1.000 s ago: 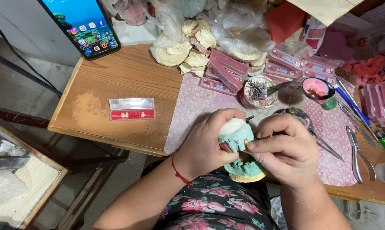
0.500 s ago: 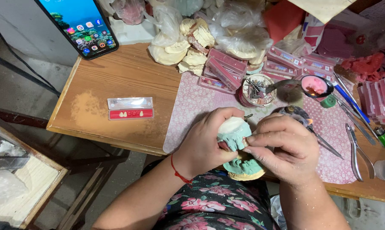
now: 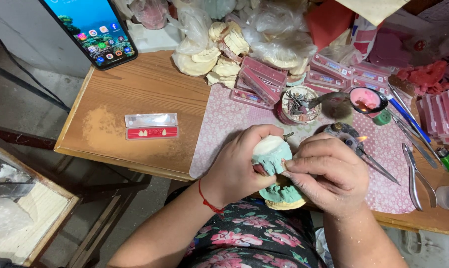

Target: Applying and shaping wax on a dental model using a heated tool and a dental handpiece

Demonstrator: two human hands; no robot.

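A cluttered wooden counter [image 3: 135, 94] carries a pink mat [image 3: 224, 124]. Over its near edge, the left hand [image 3: 237, 166] has a closed grip around a green dental cast [image 3: 270, 155]. The right hand [image 3: 326, 171] pinches at the cast's right side; a small flame [image 3: 362, 139] burns just beyond that grip.

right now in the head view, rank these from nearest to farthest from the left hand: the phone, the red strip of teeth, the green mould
1. green mould: held in the left hand, at the near table edge.
2. red strip of teeth: on the bare wood, out to the left of that hand.
3. phone: propped at the far left corner of the table.
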